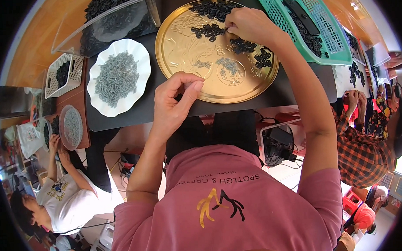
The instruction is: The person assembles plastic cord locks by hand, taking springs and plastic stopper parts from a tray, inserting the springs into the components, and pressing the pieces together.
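A round gold tray (176, 51) with an embossed pattern lies in front of me. Small black plastic parts (209, 32) are spread over it in several clusters, with a larger heap (212, 10) at its far edge. Small grey screws (230, 71) lie on its near half. My right hand (253, 26) reaches over the far right of the tray, fingertips closed together beside the black parts; what they hold is hidden. My left hand (175, 100) is at the tray's near left rim, thumb and forefinger pinched. Anything between them is too small to make out.
To the left stands a white scalloped dish (143, 61) of grey screws, with a clear bin (69, 39) of black parts behind it. A green basket (267, 3) at right holds black parts and a dark phone (301, 16). Co-workers sit on both sides.
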A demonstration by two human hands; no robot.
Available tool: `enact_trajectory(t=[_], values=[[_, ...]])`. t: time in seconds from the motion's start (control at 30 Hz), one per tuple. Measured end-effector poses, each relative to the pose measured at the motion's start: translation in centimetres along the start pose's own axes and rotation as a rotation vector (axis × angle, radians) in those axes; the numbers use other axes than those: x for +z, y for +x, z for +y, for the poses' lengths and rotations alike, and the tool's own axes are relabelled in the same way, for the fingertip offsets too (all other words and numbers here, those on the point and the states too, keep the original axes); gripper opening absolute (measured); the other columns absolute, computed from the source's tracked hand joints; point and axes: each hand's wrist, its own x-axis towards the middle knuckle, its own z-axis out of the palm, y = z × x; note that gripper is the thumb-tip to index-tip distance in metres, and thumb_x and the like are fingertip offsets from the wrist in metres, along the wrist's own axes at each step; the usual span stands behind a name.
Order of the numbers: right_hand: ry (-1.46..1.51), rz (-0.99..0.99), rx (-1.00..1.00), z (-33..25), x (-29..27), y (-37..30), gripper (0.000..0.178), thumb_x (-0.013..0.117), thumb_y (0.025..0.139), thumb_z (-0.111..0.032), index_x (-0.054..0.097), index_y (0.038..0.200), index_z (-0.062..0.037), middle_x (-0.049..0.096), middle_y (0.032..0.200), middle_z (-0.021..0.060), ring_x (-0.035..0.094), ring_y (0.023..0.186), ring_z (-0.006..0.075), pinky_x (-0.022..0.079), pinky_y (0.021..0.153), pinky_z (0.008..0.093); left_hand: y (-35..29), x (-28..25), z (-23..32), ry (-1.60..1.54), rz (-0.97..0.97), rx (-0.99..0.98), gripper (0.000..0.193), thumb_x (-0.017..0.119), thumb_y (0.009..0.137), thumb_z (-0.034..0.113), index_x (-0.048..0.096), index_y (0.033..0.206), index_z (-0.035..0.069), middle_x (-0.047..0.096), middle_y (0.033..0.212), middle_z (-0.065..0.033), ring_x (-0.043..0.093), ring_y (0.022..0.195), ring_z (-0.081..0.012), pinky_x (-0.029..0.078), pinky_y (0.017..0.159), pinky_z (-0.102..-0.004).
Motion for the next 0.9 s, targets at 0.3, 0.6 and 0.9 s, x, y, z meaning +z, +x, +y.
enact_trajectory(t=[0.3, 0.6, 0.9], values=[[0.056, 0.026, 0.000, 0.3, 0.4, -0.2, 0.016, 0.058, 0.074, -0.016, 0.061, 0.083, -0.0030, 0.062, 0.085, 0.0130, 0.060, 0.082, 0.0303, 0.048, 0.074, 0.0391, 0.0, -0.1, 0.4, 0.004, -0.044, -0.050, 0.016, 0.060, 0.091, 0.015, 0.062, 0.099, 0.001, 0.058, 0.075, 0.0005, 0.048, 0.064, -0.0033, 0.038, 0.057, -0.0168], [0.255, 0.298, 0.089, 1.8, -1.4, -1.6, 0.020, 0.056, 0.081, -0.015, 0.067, 0.094, -0.0047, 0.067, 0.086, 0.0131, 0.064, 0.080, 0.0314, 0.050, 0.074, 0.0382, -0.1, 0.3, 0.8, -0.047, -0.008, -0.080, 0.013, 0.061, 0.091, 0.011, 0.063, 0.095, -0.001, 0.058, 0.072, 0.0020, 0.049, 0.063, -0.0021, 0.039, 0.057, -0.0166], [0.154, 0.124, 0.142, 0.3, 0.0, -1.6, 0.018, 0.062, 0.080, -0.018, 0.069, 0.089, -0.0049, 0.065, 0.084, 0.0110, 0.063, 0.078, 0.0279, 0.050, 0.074, 0.0371, -0.1, 0.2, 0.9, -0.079, -0.016, -0.090, 0.014, 0.060, 0.091, 0.011, 0.062, 0.097, -0.001, 0.058, 0.074, 0.0015, 0.050, 0.066, -0.0023, 0.039, 0.059, -0.0162]])
